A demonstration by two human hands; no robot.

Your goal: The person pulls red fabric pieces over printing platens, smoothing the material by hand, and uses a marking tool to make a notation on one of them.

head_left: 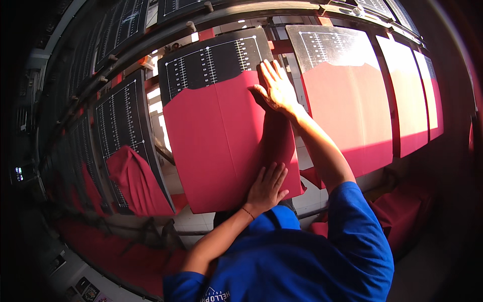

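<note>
A red cloth panel (216, 146) with a crease down its middle covers most of a black board (201, 63) marked with white scale lines. The board's far part shows bare beyond the cloth's curved top edge. My right hand (276, 90) lies at the far right corner of the cloth, fingers stretched out and thumb apart. Nearer to me, my left hand (269, 187) rests flat on the cloth by its near right part, fingers extended. Neither hand grips anything. A dark shadow falls on the cloth between the two hands.
On the right, more boards carry smooth red panels (347, 110) in bright sun. To the left, a bunched red cloth (138, 178) lies on another marked board (121, 113). A dark rail (241, 21) runs behind the boards. Red fabric (402, 211) hangs low at right.
</note>
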